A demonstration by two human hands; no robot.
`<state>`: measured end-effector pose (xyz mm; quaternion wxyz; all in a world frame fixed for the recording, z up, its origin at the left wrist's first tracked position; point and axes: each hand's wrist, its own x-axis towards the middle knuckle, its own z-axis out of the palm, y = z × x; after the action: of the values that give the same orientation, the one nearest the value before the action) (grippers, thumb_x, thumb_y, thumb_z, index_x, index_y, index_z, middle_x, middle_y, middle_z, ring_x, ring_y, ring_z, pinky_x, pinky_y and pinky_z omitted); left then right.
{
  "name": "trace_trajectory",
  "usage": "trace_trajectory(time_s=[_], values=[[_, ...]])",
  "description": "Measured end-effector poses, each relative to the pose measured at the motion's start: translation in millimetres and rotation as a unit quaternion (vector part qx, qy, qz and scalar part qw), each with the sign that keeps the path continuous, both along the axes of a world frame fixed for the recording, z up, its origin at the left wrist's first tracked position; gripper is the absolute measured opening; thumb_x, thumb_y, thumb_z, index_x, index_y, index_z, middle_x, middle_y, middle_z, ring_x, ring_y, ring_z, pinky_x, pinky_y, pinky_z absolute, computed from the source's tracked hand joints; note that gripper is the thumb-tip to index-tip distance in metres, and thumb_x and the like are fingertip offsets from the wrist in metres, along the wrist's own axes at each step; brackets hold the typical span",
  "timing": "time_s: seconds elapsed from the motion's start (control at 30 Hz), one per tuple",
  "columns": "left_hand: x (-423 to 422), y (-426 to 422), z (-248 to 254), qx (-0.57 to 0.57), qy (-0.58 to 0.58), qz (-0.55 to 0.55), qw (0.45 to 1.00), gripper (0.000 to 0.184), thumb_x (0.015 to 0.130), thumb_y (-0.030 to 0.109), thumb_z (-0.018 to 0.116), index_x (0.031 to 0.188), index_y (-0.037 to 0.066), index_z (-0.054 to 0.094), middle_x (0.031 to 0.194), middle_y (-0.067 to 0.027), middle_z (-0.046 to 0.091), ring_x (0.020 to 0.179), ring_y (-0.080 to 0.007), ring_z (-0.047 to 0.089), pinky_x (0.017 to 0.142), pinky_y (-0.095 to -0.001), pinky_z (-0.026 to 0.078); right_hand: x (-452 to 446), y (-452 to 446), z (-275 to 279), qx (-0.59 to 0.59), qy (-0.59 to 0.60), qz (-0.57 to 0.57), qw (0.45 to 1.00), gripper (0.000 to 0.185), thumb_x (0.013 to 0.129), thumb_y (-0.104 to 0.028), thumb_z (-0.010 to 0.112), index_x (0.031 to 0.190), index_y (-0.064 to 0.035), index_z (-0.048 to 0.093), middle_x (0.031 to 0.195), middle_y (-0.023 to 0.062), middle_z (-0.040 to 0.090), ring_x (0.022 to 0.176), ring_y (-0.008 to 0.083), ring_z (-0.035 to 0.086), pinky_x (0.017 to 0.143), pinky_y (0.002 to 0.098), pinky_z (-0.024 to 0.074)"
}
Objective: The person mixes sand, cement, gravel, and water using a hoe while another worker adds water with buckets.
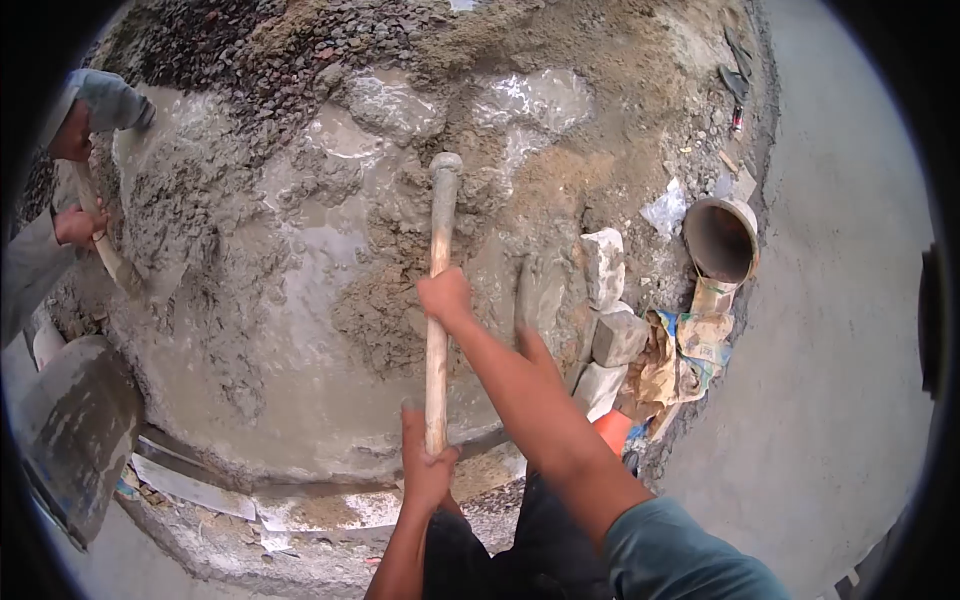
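My right hand [447,298] is wrapped round the middle of the wooden handle of a hoe [437,365]. Lower down, close to the handle's near end, my left hand [430,475] grips it too. The handle points away from me, and its far end has a rounded, mud-coated head resting at the wet grey concrete mix [330,270]. The hoe's blade is hidden in or behind the mix. Bare skin of a lower leg [537,352] shows beside my right forearm, down in the slurry.
At the left, a co-worker's hands hold another wooden handle [88,190]. A grey mud-coated container [85,430] stands at lower left. Dark gravel [250,60] lies at the far side. On the right are pale blocks [620,335], a round bucket [745,212] and torn bags [703,340].
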<state>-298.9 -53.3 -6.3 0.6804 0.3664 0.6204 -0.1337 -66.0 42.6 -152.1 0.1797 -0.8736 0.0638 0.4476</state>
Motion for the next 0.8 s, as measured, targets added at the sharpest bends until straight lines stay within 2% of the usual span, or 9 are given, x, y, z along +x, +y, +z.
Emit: trace_trajectory(time_s=[0.07, 0.17, 0.23, 0.27, 0.43, 0.6, 0.7, 0.73, 0.8], values=[[-2.5, 11.4, 39.0, -0.073, 0.033, -0.005, 0.997, 0.013, 0.083, 0.011, 0.064, 0.081, 0.005, 0.053, 0.056, -0.0001, 0.049, 0.043, -0.0090, 0.046, 0.038, -0.0258, 0.035, -35.9, -14.0, 11.4, 0.014, -0.006, 0.001, 1.000, 0.038, 0.077, -0.016, 0.061, 0.103, 0.0112, 0.059, 0.092, 0.0293, 0.066, 0.090, 0.0411, 0.067, 0.079, 0.0456, 0.0523], [-80.4, -14.5, 42.9, -0.105, 0.089, -0.076, 0.988, 0.015, 0.082, 0.013, 0.067, 0.080, 0.003, 0.056, 0.057, -0.0039, 0.053, 0.046, -0.0125, 0.052, 0.041, -0.0301, 0.040, -103.9, -51.8, 44.5, 0.022, 0.038, -0.049, 0.998, 0.044, 0.079, -0.020, 0.063, 0.112, 0.0062, 0.051, 0.097, 0.0287, 0.064, 0.096, 0.0432, 0.064, 0.085, 0.0463, 0.0494], [-163.1, -39.5, 23.6, 0.050, 0.068, -0.237, 0.968, 0.017, 0.079, 0.014, 0.067, 0.086, 0.000, 0.062, 0.061, -0.0123, 0.062, 0.051, -0.0219, 0.061, 0.052, -0.0366, 0.049, -161.6, -79.5, 51.4, 0.027, 0.003, -0.085, 0.996, 0.032, 0.081, -0.014, 0.065, 0.105, 0.0034, 0.053, 0.089, 0.0210, 0.066, 0.082, 0.0364, 0.067, 0.074, 0.0432, 0.0522], [-172.1, -35.3, 27.3, 0.052, 0.069, -0.230, 0.969, 0.021, 0.078, 0.018, 0.069, 0.085, 0.000, 0.061, 0.064, -0.0194, 0.063, 0.058, -0.0337, 0.066, 0.058, -0.0428, 0.052, -198.3, -110.3, 38.7, 0.066, 0.045, -0.150, 0.985, 0.025, 0.082, -0.010, 0.064, 0.101, 0.0018, 0.053, 0.085, 0.0163, 0.064, 0.075, 0.0303, 0.066, 0.068, 0.0400, 0.0519], [-216.0, -42.6, 1.9, 0.105, 0.066, -0.416, 0.901, 0.025, 0.075, 0.027, 0.069, 0.090, 0.007, 0.062, 0.068, -0.0227, 0.064, 0.068, -0.0433, 0.064, 0.060, -0.0512, 0.052, -185.4, -135.6, 90.8, 0.169, 0.216, -0.378, 0.884, 0.013, 0.084, 0.005, 0.059, 0.091, -0.0028, 0.051, 0.074, 0.0070, 0.057, 0.060, 0.0158, 0.058, 0.056, 0.0308, 0.0484], [-29.1, 32.1, -82.2, 0.091, -0.048, -0.369, 0.924, 0.030, 0.075, 0.027, 0.070, 0.098, 0.009, 0.069, 0.083, -0.0223, 0.067, 0.084, -0.0412, 0.064, 0.074, -0.0470, 0.053, -30.6, -85.2, 78.1, 0.323, 0.060, -0.370, 0.869, 0.016, 0.084, 0.004, 0.060, 0.089, -0.0041, 0.047, 0.068, 0.0054, 0.050, 0.054, 0.0155, 0.052, 0.051, 0.0302, 0.0459], [98.9, 97.8, -111.6, 0.104, -0.128, -0.243, 0.956, 0.036, 0.079, 0.026, 0.071, 0.105, 0.003, 0.066, 0.076, -0.0145, 0.066, 0.071, -0.0252, 0.065, 0.069, -0.0370, 0.050, 112.9, 10.6, 45.9, 0.368, -0.090, -0.324, 0.867, 0.018, 0.084, -0.001, 0.061, 0.092, -0.0044, 0.046, 0.065, 0.0025, 0.047, 0.049, 0.0129, 0.047, 0.044, 0.0285, 0.0428], [140.4, 132.0, -99.4, 0.121, -0.105, -0.259, 0.952, 0.034, 0.079, 0.024, 0.073, 0.101, -0.001, 0.064, 0.072, -0.0104, 0.064, 0.067, -0.0195, 0.061, 0.066, -0.0341, 0.049, 151.8, 44.2, 32.7, 0.355, -0.133, -0.295, 0.877, 0.012, 0.084, -0.003, 0.060, 0.090, -0.0029, 0.049, 0.063, 0.0026, 0.048, 0.048, 0.0125, 0.047, 0.042, 0.0280, 0.0421], [179.8, 184.8, -94.7, 0.116, -0.098, -0.232, 0.961, 0.026, 0.079, 0.020, 0.069, 0.093, -0.002, 0.063, 0.068, -0.0116, 0.061, 0.060, -0.0172, 0.057, 0.059, -0.0351, 0.045, 206.3, 105.5, -3.4, 0.300, -0.144, -0.251, 0.909, 0.013, 0.080, -0.006, 0.059, 0.083, 0.0059, 0.055, 0.063, 0.0090, 0.054, 0.046, 0.0178, 0.051, 0.042, 0.0323, 0.0447]])
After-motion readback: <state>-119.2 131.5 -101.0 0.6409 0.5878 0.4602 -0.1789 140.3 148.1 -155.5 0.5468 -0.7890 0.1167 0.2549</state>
